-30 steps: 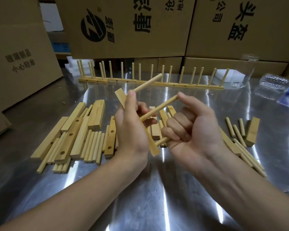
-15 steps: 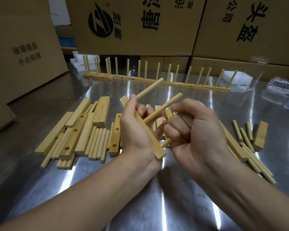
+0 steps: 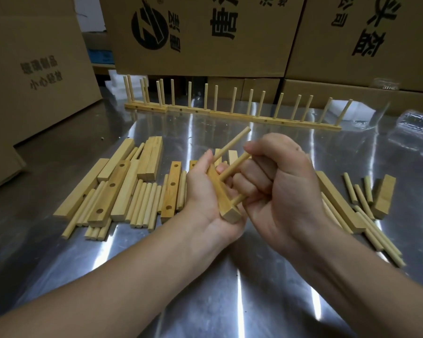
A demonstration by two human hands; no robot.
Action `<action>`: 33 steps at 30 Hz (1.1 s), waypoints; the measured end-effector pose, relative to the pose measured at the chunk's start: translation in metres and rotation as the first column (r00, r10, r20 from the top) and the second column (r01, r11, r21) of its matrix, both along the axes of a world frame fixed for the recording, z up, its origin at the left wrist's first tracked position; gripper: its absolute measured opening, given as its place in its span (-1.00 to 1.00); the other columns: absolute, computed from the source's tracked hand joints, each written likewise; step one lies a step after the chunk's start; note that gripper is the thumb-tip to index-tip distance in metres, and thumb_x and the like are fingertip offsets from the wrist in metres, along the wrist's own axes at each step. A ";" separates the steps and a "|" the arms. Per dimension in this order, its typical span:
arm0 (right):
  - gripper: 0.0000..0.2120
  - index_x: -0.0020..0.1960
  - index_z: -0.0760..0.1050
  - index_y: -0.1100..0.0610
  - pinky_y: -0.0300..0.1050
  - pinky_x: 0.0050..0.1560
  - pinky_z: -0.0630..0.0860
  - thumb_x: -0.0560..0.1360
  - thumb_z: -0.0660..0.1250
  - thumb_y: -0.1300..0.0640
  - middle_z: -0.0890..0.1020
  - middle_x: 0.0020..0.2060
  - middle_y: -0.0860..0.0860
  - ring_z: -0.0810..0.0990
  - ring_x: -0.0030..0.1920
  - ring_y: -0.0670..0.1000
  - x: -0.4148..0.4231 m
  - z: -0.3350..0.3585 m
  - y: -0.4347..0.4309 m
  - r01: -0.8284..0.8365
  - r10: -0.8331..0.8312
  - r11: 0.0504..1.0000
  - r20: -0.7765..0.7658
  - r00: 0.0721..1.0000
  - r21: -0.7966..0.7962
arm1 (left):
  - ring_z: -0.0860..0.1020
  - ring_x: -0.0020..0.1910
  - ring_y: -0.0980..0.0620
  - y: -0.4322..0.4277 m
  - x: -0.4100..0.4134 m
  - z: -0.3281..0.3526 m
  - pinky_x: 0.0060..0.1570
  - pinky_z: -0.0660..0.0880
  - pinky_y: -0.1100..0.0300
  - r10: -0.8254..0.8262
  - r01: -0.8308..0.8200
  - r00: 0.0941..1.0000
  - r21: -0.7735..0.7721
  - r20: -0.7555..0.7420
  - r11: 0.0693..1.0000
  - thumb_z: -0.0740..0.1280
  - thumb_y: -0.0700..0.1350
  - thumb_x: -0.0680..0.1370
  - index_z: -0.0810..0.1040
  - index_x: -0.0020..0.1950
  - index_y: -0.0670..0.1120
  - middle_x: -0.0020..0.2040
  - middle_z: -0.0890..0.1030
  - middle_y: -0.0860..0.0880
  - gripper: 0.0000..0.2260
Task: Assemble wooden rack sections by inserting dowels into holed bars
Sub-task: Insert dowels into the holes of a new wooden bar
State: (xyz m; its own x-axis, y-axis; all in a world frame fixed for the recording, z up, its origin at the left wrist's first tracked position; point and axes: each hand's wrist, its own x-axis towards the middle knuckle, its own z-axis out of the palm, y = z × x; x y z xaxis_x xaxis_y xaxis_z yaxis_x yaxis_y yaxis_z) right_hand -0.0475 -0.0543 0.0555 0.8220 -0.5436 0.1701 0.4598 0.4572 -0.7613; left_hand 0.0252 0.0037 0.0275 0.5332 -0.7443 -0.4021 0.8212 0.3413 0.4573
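The left grip (image 3: 203, 193) is closed round a holed bar (image 3: 226, 206). Its thumb lies along the bar's upper edge and its fingers are mostly hidden behind the wood. Only the bar's near end and a strip of one face show, so its holes cannot be made out. The right grip (image 3: 281, 189) is a tight fist touching the left, curled about a dowel (image 3: 235, 167) that slants from under the thumb to the bar's middle. Fingertips cover the spot where the two meet. A second dowel (image 3: 232, 143) angles up from the bar's far part, its foot hidden behind the left thumb. A short stub (image 3: 239, 199) shows between the fist's lower fingers and the bar's near end; I cannot tell whether it is a separate dowel. The bar is held above the middle of the worktop (image 3: 205, 301), a shiny metal sheet.

To the left lies a pile of loose bars and dowels (image 3: 122, 191), with a darker drilled bar (image 3: 172, 189) just beside the left grip. To the right are more bars and dowels (image 3: 340, 211), partly covered by the right grip and wrist, and a short block (image 3: 385, 197). At the back a row of rack sections (image 3: 230, 117) stands with its dowels upright before cardboard boxes (image 3: 200, 32). A clear plastic bottle (image 3: 418, 128) is cut off at the right edge.
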 end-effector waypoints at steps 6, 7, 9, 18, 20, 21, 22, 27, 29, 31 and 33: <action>-0.76 -0.22 0.38 0.08 -0.23 -0.21 0.54 0.52 0.41 0.18 0.44 -0.43 -0.05 0.50 -0.39 -0.10 -0.003 -0.015 -0.015 -0.034 0.038 0.994 0.047 0.998 -0.100 | 0.47 -0.31 0.05 -0.007 0.010 0.001 -0.18 0.46 0.17 0.187 -0.201 0.938 0.018 0.291 0.979 0.27 0.34 0.64 0.46 -0.26 0.02 -0.27 0.47 0.00 -0.54; -0.81 -0.12 0.41 0.10 -0.21 -0.18 0.58 0.50 0.43 0.13 0.51 -0.37 -0.05 0.58 -0.32 -0.09 -0.003 -0.018 -0.019 -0.009 0.011 0.992 0.013 1.000 -0.129 | 0.49 -0.25 0.06 -0.008 0.015 0.000 -0.16 0.49 0.17 0.217 -0.250 0.901 0.041 0.377 0.967 0.26 0.38 0.64 0.52 -0.18 0.02 -0.20 0.50 0.01 -0.55; -0.70 0.08 0.48 0.14 -0.10 -0.02 0.59 0.47 0.48 0.01 0.63 -0.20 -0.06 0.68 -0.15 -0.10 -0.003 -0.023 -0.028 0.040 -0.076 0.962 -0.124 0.989 -0.269 | 0.55 -0.11 0.05 -0.010 0.022 0.000 -0.11 0.52 0.13 0.229 -0.313 0.820 0.076 0.525 0.947 0.17 0.44 0.63 0.58 0.14 0.05 -0.04 0.59 -0.09 -0.50; -0.24 0.60 0.22 -0.18 -0.03 0.09 0.64 0.55 0.55 0.09 0.73 0.02 -0.03 0.74 0.07 -0.02 -0.003 -0.028 -0.066 0.136 -0.395 0.607 -0.149 0.907 -0.783 | 0.69 -0.13 0.14 -0.001 0.051 -0.008 -0.17 0.56 0.17 0.158 -0.319 0.598 0.053 0.786 0.946 0.33 0.21 0.68 0.43 0.40 0.25 -0.13 0.66 0.13 -0.70; -0.15 0.64 0.10 -0.29 0.02 0.14 0.63 0.57 0.53 0.08 0.71 0.02 -0.05 0.72 0.07 -0.01 -0.006 -0.029 -0.077 0.146 -0.432 0.535 -0.120 0.894 -0.832 | 0.72 -0.04 0.12 0.008 0.063 -0.006 -0.08 0.61 0.13 0.087 -0.343 0.435 0.076 0.896 0.936 0.46 0.07 0.63 0.31 0.45 0.38 0.00 0.71 0.07 -0.49; -0.12 0.64 0.06 -0.34 0.03 0.14 0.64 0.57 0.52 0.07 0.70 0.02 -0.06 0.71 0.07 -0.02 -0.007 -0.029 -0.082 0.146 -0.443 0.498 -0.106 0.890 -0.855 | 0.73 0.03 0.09 0.013 0.069 -0.004 -0.05 0.64 0.13 0.036 -0.331 0.341 0.084 0.939 0.940 0.53 0.02 0.58 0.21 0.50 0.46 0.05 0.72 0.03 -0.32; -0.10 0.64 0.03 -0.38 0.01 0.12 0.66 0.58 0.52 0.07 0.70 0.01 -0.07 0.70 0.07 -0.02 -0.009 -0.029 -0.087 0.142 -0.449 0.458 -0.091 0.889 -0.877 | 0.73 0.06 0.06 0.017 0.074 -0.003 -0.05 0.67 0.12 -0.033 -0.310 0.235 0.107 0.972 0.945 0.58 -0.02 0.54 0.10 0.53 0.52 0.07 0.72 -0.01 -0.15; -0.05 0.62 -0.04 -0.46 0.00 0.10 0.66 0.57 0.52 0.07 0.69 -0.02 -0.16 0.70 0.06 -0.10 -0.012 -0.029 -0.103 0.044 -0.403 0.319 -0.094 0.910 -0.947 | 0.70 -0.05 0.13 0.024 0.087 -0.004 0.03 0.64 0.02 -0.319 -0.357 -0.211 0.231 0.924 0.905 0.72 -0.10 0.34 -0.17 0.61 0.52 -0.08 0.67 0.03 0.27; -0.02 0.61 -0.04 -0.48 0.02 0.03 0.70 0.55 0.54 0.08 0.68 -0.01 -0.20 0.72 -0.02 -0.07 -0.012 -0.030 -0.105 -0.010 -0.388 0.299 -0.132 0.912 -0.954 | 0.68 -0.07 0.16 0.025 0.088 -0.007 -0.02 0.68 0.07 -0.341 -0.390 -0.273 0.221 0.900 0.894 0.69 -0.19 0.38 -0.08 0.64 0.48 -0.10 0.65 0.07 0.22; 0.08 0.61 -0.09 -0.49 -0.01 -0.04 0.71 0.49 0.60 0.11 0.67 0.00 -0.22 0.73 -0.13 0.02 -0.013 -0.031 -0.107 -0.055 -0.380 0.274 -0.161 0.911 -0.960 | 0.68 -0.07 0.16 0.026 0.090 -0.008 -0.04 0.69 0.13 -0.354 -0.406 -0.294 0.219 0.888 0.887 0.68 -0.23 0.39 0.02 0.64 0.45 -0.10 0.65 0.07 0.15; 0.18 0.61 -0.13 -0.50 -0.05 -0.03 0.69 0.45 0.63 0.18 0.66 -0.02 -0.20 0.72 -0.16 0.03 -0.013 -0.032 -0.109 -0.070 -0.393 0.232 -0.159 0.906 -0.970 | 0.70 -0.09 0.13 0.027 0.092 -0.008 -0.05 0.68 0.18 -0.347 -0.392 -0.294 0.219 0.891 0.894 0.68 -0.22 0.39 0.06 0.64 0.43 -0.10 0.66 0.07 0.12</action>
State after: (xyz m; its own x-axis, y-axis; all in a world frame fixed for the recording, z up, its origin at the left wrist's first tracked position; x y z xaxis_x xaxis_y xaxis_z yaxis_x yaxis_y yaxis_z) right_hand -0.0602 -0.1636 0.0233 0.8535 -0.2980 0.4275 0.0660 -0.7519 -0.6559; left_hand 0.1170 0.0310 0.0196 0.4856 -0.7359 0.4719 -0.7736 -0.1103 0.6240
